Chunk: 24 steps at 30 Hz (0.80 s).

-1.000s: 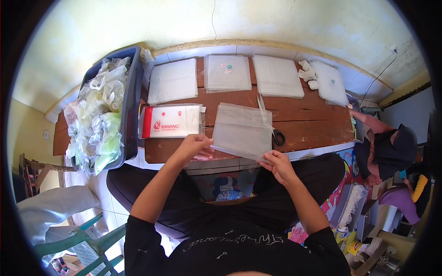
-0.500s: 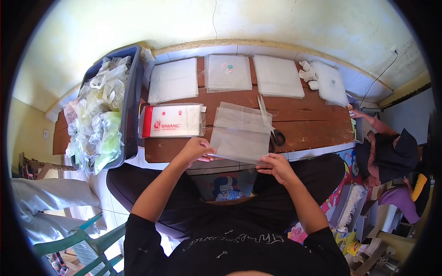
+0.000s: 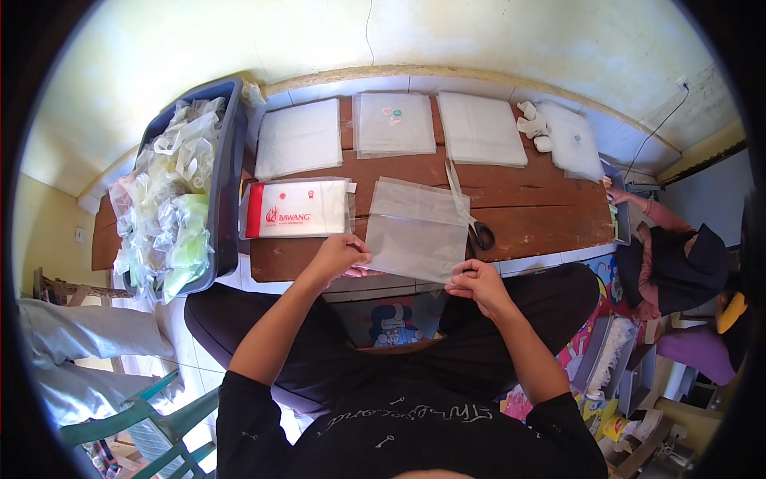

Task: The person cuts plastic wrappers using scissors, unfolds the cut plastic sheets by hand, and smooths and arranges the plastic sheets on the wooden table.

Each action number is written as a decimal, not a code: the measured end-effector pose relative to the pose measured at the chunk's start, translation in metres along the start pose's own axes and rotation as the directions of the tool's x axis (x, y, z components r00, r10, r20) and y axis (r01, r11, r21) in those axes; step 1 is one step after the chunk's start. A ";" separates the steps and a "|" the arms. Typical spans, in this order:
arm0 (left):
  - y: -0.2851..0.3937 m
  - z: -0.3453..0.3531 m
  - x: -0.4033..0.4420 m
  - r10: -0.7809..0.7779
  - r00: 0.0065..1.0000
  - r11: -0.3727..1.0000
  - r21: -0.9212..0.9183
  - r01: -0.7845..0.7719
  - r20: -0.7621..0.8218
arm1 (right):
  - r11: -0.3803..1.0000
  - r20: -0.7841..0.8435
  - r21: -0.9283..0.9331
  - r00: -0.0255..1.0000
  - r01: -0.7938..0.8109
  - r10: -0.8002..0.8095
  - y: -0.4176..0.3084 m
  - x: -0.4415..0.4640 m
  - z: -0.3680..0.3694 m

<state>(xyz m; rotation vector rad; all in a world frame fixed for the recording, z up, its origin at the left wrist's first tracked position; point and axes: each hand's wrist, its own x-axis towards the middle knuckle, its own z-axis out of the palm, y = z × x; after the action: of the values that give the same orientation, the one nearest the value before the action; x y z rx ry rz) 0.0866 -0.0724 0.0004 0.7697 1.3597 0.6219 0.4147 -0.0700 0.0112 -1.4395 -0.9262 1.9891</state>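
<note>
A clear plastic bag (image 3: 415,239) is stretched flat between my two hands at the front edge of the wooden table (image 3: 319,267). My left hand (image 3: 345,257) pinches its near left corner. At the near right corner, my right hand (image 3: 476,281) grips it between thumb and fingers. The bag's far part lies on the tabletop. Scissors with black handles (image 3: 482,235) rest just right of it, blades pointing away. Left of the bag is a red and white pack printed "BAWANG" (image 3: 299,209).
Flat stacks of clear bags (image 3: 299,137) line the table's back, with crumpled white plastic (image 3: 532,124) near the right one. A dark tub (image 3: 231,176) overflowing with plastic bags stands left. A person (image 3: 678,267) sits at right. A green chair (image 3: 148,419) is at lower left.
The near edge of the bag has shifted slightly, and my right hand has risen a little. Both hands keep hold of the bag.
</note>
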 end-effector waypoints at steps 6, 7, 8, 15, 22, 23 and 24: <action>0.007 0.002 -0.004 -0.030 0.999 1.000 -0.008 0.030 -0.015 | 0.995 -0.015 0.065 0.997 -0.076 0.077 -0.008 -0.004 0.007; 0.008 0.003 -0.006 -0.026 1.000 1.000 -0.017 0.026 -0.001 | 0.995 -0.014 0.067 0.997 -0.070 0.071 -0.006 -0.002 0.006; 0.009 0.003 -0.006 -0.023 1.000 0.999 -0.026 0.023 0.012 | 0.996 -0.012 0.068 0.998 -0.065 0.066 -0.003 0.000 0.004; -0.005 -0.005 0.005 -0.012 1.000 1.000 -0.015 0.012 0.010 | 0.998 -0.009 0.062 1.000 -0.008 0.009 0.007 0.005 0.000; -0.005 -0.005 0.004 0.006 0.999 1.000 0.021 -0.007 0.032 | 0.999 0.010 0.040 1.000 -0.026 0.025 0.003 0.002 0.003; -0.005 -0.005 0.004 0.006 0.999 1.000 0.019 -0.007 0.037 | 0.999 0.013 0.035 0.999 -0.031 0.031 0.003 0.002 0.004; -0.005 -0.005 0.004 0.006 0.999 1.000 0.020 -0.007 0.037 | 0.999 0.013 0.035 0.999 -0.032 0.031 0.002 0.001 0.004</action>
<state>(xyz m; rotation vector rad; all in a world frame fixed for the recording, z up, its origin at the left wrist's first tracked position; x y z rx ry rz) 0.0819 -0.0715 -0.0062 0.7979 1.3319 0.5975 0.4104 -0.0720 0.0098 -1.4318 -0.8744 2.0296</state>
